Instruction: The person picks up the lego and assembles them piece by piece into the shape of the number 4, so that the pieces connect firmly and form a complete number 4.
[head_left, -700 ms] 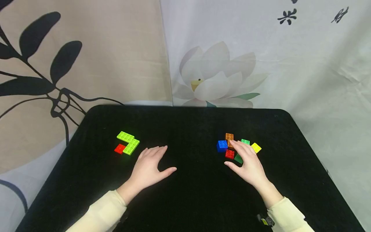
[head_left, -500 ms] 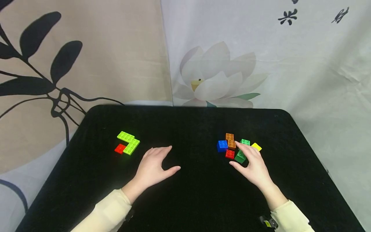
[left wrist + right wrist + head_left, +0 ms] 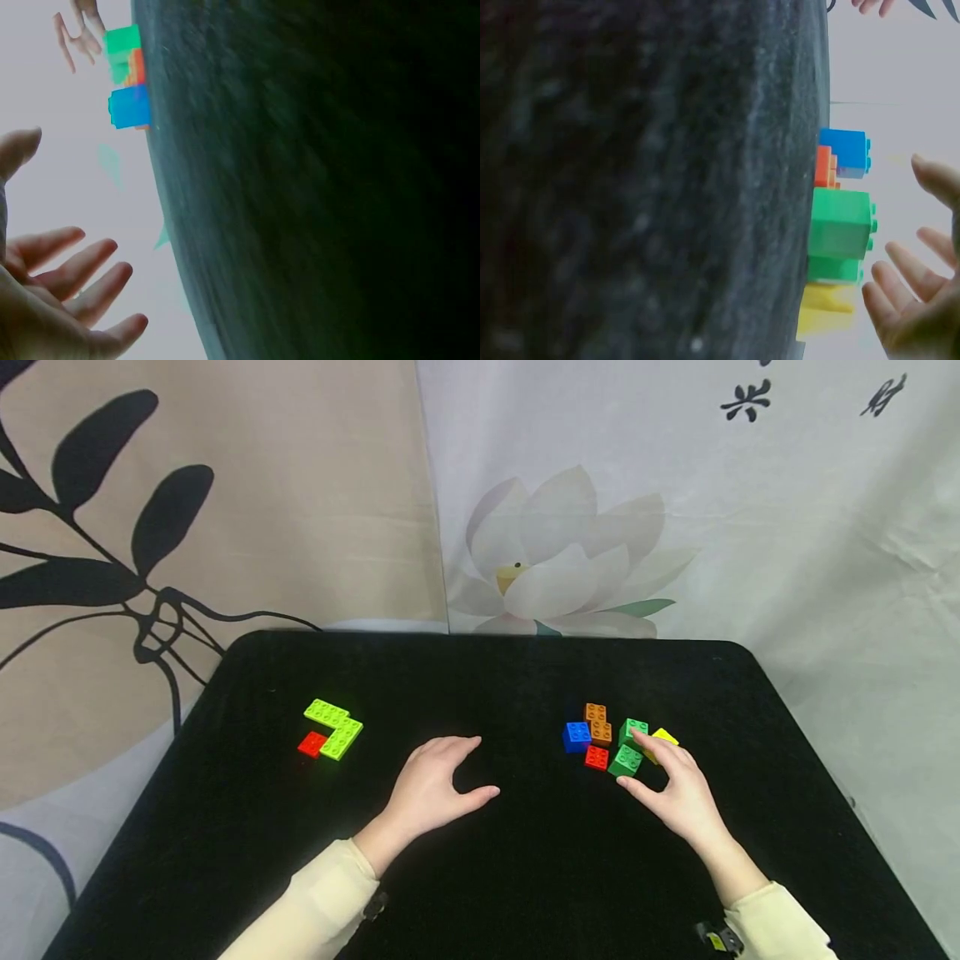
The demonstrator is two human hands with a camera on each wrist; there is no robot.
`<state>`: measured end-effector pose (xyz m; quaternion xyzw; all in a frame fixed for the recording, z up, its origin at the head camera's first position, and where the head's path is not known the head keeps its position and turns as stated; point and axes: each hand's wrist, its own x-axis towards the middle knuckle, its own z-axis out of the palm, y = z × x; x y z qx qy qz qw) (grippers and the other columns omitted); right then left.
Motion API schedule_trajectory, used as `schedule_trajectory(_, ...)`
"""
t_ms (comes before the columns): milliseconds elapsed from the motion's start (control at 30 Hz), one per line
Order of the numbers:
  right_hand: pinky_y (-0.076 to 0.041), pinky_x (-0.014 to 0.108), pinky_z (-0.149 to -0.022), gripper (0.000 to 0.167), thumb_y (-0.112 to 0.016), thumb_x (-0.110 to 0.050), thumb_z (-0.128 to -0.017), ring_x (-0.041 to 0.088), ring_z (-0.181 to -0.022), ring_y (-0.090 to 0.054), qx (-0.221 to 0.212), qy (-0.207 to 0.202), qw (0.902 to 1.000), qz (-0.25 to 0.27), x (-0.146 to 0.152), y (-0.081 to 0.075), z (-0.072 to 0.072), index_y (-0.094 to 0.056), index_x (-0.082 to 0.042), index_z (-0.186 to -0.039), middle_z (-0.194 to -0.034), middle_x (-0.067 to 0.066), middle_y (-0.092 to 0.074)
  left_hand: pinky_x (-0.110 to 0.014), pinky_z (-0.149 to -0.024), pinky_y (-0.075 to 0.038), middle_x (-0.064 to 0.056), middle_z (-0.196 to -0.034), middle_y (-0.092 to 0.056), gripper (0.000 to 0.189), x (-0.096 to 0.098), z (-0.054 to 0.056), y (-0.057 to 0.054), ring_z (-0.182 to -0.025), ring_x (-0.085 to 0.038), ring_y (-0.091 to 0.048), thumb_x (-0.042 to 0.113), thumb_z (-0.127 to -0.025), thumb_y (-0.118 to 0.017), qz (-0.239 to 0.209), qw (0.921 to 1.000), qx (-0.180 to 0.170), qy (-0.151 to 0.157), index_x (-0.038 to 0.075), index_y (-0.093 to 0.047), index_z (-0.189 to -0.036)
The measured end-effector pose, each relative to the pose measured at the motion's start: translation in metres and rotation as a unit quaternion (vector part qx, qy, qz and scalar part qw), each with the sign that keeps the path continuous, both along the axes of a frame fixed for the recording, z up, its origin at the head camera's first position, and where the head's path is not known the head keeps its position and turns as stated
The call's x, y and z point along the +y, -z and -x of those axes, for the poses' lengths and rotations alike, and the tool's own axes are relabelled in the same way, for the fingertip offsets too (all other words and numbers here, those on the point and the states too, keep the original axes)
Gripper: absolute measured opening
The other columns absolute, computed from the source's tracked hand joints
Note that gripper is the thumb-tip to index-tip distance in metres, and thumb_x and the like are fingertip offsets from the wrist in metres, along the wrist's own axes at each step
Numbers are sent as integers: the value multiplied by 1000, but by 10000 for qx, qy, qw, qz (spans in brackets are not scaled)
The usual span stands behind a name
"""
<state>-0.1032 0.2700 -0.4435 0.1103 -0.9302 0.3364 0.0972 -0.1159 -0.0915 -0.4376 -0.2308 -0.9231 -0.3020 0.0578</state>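
Note:
My right hand (image 3: 678, 789) is spread over the right-hand cluster, thumb and fingers apart, holding nothing. Its fingertips overlap the yellow brick (image 3: 664, 737) and come close to two green bricks (image 3: 626, 761). Left of those lie a blue brick (image 3: 577, 737), a small red brick (image 3: 597, 758) and orange bricks (image 3: 597, 721). In the right wrist view the fingers stand apart from the green brick (image 3: 840, 223). Over the middle of the table, my left hand (image 3: 431, 789) has its thumb held away from relaxed fingers, with nothing in it.
Two lime bricks (image 3: 341, 739) and a flat red brick (image 3: 312, 744) lie together on the left of the black table (image 3: 480, 877). A printed cloth backdrop (image 3: 337, 493) hangs behind the table's far edge.
Both hands have moved to the right. My right hand has slid off the orange and green bricks, leaving them in plain view; the bricks have stayed put.

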Motion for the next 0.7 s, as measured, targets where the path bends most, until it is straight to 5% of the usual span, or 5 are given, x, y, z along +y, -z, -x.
schedule_trajectory(200,-48,56,-92,62,-80,-17,-85,37,-115,-53,-219,53,9996,159,5,2,-2,-53,-6,-140,-129,19,-56,-50,-104,-41,-8,-132,-62,66,17,4,-1,-123,-27,-56,46,-83,-77,-115,9998,-106,134,8,-60,-134)
schedule_trajectory(400,-51,32,-92,62,-79,-18,-86,33,-113,-57,-470,-21,9984,328,10,5,-2,-52,-4,-140,-126,17,-59,-50,-103,-43,-8,-134,-61,66,35,9,1,-124,-27,-55,45,-83,-78,-362,9985,-347,218,10,-59,-136)
schedule_trajectory(700,-51,45,-93,63,-75,-19,-90,37,-116,-57,-1100,-83,9908,781,17,11,2,-46,-1,-143,-133,21,-52,-46,-101,-45,-8,-135,-60,66,60,20,6,-123,-26,-54,42,-83,-79,-737,9944,-689,319,10,-58,-137)
